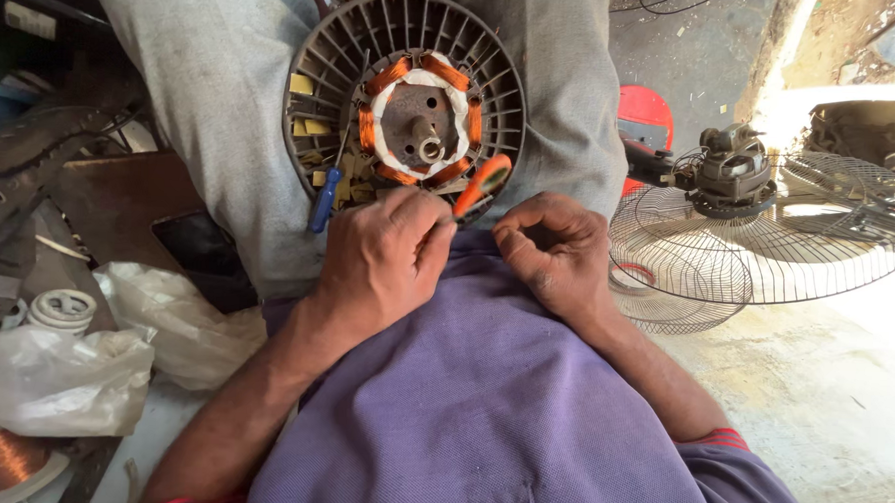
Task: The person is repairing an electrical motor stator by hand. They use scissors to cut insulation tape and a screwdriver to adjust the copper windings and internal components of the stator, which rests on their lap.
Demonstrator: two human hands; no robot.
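Copper coils ring the motor resting on our lap. Just below its rim, our left hand pinches an orange-handled tool; our right hand curls closed, empty, beside it.

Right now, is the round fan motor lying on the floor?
No, the round fan motor rests on the person's lap between the knees, just above the left hand and right hand.

Two hands, perhaps two screwdrivers
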